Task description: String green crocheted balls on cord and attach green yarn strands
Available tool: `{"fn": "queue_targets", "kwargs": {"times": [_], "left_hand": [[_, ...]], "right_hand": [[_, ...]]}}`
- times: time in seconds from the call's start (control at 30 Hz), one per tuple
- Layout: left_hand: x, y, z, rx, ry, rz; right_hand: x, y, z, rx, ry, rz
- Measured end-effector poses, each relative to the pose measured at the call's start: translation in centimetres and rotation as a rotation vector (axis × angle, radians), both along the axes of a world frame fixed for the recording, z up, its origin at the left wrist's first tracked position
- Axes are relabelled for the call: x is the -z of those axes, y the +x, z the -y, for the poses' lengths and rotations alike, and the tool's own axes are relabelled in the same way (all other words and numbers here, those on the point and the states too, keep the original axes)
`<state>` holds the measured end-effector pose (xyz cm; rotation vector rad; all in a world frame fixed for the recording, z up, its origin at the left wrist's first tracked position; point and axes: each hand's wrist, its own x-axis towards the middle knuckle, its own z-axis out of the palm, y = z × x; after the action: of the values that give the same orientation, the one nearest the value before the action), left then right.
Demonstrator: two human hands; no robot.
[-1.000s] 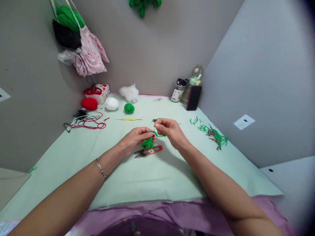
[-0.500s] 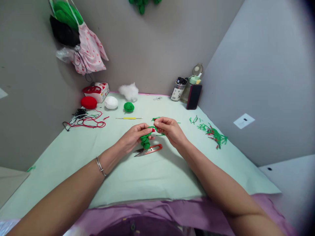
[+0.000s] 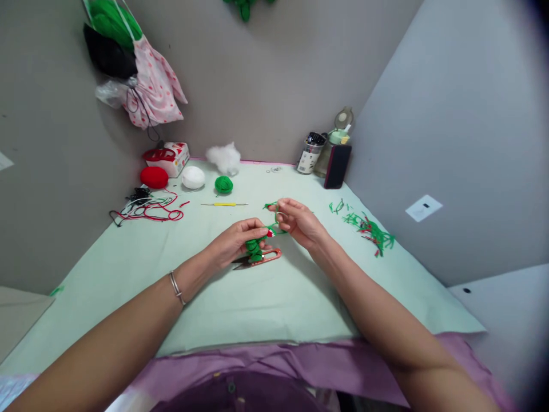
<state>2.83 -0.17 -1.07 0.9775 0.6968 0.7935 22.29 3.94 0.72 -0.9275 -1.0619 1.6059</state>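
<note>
My left hand (image 3: 235, 241) is closed on a small green crocheted piece (image 3: 254, 248) with a red tip, held just above the pale green table cover (image 3: 266, 297). My right hand (image 3: 300, 222) pinches a green yarn strand (image 3: 278, 218) that runs to the piece. Red thread snips (image 3: 268, 256) lie on the cover right under the green piece, partly hidden by it. A yellow-handled crochet hook (image 3: 225, 204) lies beyond my left hand.
Red (image 3: 154, 177), white (image 3: 193, 177) and green yarn balls (image 3: 223, 185) and white stuffing (image 3: 223, 157) sit at the back. Tangled cords (image 3: 148, 209) lie left, yarn scraps (image 3: 369, 230) right. A cup of pens (image 3: 309, 155), bottle (image 3: 338, 134) and phone (image 3: 337, 166) fill the corner.
My right hand has drawn the strand a little back and to the right, away from my left hand. The green piece has sunk slightly over the snips.
</note>
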Motion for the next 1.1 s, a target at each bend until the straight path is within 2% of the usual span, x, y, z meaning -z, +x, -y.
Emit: {"fn": "queue_targets", "kwargs": {"times": [0.1,0.2,0.33,0.53,0.63,0.73,0.9,1.0,1.1], "left_hand": [[-0.2,0.0,0.1,-0.004,-0.026,0.012],[-0.6,-0.1,0.2,0.000,-0.027,-0.011],[-0.7,-0.3,0.0,0.000,0.015,-0.045],[-0.2,-0.6,-0.6,-0.081,0.060,-0.094],[-0.1,-0.7,-0.9,-0.128,0.088,-0.130],[-0.1,-0.8,-1.1,-0.148,0.108,-0.145],[0.2,-0.9,-1.3,-0.129,0.091,-0.122],[0.3,-0.9,-1.3,-0.113,0.111,-0.142],[0.4,-0.9,-1.3,-0.114,0.126,-0.172]], "right_hand": [[-0.4,-0.5,0.8,-0.192,-0.030,-0.019],[-0.7,-0.5,1.1,-0.245,-0.033,-0.049],[-0.9,0.3,0.5,-0.184,0.031,-0.037],[-0.4,0.1,0.5,-0.114,0.235,0.294],[-0.2,-0.2,0.6,-0.032,0.337,0.384],[-0.4,0.2,0.3,0.043,0.338,0.307],[-1.0,1.6,-0.6,0.107,0.243,0.103],[-1.2,1.8,-0.6,0.096,0.238,0.079],[-1.4,1.5,-0.2,0.024,0.224,0.029]]}}
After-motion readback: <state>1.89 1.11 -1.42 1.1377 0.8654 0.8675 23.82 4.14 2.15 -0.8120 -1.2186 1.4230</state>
